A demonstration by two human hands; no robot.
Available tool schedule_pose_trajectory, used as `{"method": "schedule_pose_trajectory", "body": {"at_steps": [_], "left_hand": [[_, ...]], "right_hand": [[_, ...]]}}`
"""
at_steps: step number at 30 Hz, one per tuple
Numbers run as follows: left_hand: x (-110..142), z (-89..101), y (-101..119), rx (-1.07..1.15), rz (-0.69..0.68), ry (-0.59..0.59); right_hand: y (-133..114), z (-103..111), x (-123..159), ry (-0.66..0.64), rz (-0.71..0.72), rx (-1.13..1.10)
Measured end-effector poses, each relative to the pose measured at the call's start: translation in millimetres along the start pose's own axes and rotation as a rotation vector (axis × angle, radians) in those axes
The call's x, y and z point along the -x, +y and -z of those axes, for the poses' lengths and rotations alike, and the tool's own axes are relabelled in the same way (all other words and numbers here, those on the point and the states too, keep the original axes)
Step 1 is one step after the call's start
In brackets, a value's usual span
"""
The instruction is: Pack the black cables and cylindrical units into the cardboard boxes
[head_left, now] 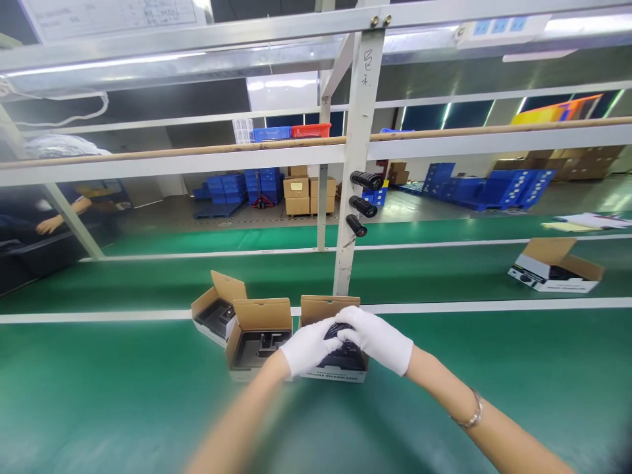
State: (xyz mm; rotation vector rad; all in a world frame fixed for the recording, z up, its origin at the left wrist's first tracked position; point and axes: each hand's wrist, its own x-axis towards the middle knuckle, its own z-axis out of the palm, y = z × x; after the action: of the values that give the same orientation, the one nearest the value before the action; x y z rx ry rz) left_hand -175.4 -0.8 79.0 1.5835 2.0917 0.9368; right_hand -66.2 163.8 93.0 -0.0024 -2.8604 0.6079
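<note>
My left hand [309,345] and my right hand [378,336], both in white gloves, meet over an open white-and-brown carton [330,307]. Their fingers are curled round a black ribbed item [336,330], partly covered by the gloves; its exact kind does not show. Dark contents fill the carton beneath the hands. Just left stands a second open carton [263,313], holding a black tray [247,349] with small dark parts. Behind it, a third open carton [228,287] sits at an angle, also with a black insert.
A white post [351,145] rises behind the cartons, with several black ribbed cylinders [364,206] sticking out from it. Another open carton [553,284] rests at the right on the green bench [469,388]. Papers [592,220] lie farther back. At far left shows another person's hand [48,226].
</note>
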Motion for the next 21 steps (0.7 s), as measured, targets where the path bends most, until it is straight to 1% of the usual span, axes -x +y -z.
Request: {"method": "schedule_pose_trajectory", "body": {"at_steps": [2, 4, 6, 10, 13, 15, 18, 20, 21], "left_hand": [[-5, 0.4, -13, -0.122, -0.013, -0.081], [-8, -2.8, -21, -0.241, -0.02, -0.162], [-10, -8.8, -26, -0.358, -0.021, -0.229], [-13, -22.1, -30, -0.549, -0.028, -0.328], [-19, -28.3, -32, -0.647, -0.011, -0.412], [-25, -31.2, -31, -0.713, 0.032, -0.474], [-35, -36.7, -29, -0.8, 0.103, -0.551], [-42, -42.0, -26, -0.827, 0.134, -0.565], [-45, -45.1, -24, -0.83, 0.139, -0.553]], "right_hand": [[13, -9, 0, -0.15, -0.018, 0.211], [21, -22, 0, -0.249, -0.044, 0.393], [25, -36, -3, -0.324, -0.031, 0.489], [26, -65, -11, -0.401, -0.05, 0.597], [28, -76, -15, -0.412, -0.054, 0.657], [30, -73, -15, -0.427, -0.052, 0.659], [31, -56, -14, -0.495, -0.044, 0.608], [28, -42, -13, -0.543, -0.019, 0.533], [25, -37, -12, -0.559, -0.004, 0.483]]}}
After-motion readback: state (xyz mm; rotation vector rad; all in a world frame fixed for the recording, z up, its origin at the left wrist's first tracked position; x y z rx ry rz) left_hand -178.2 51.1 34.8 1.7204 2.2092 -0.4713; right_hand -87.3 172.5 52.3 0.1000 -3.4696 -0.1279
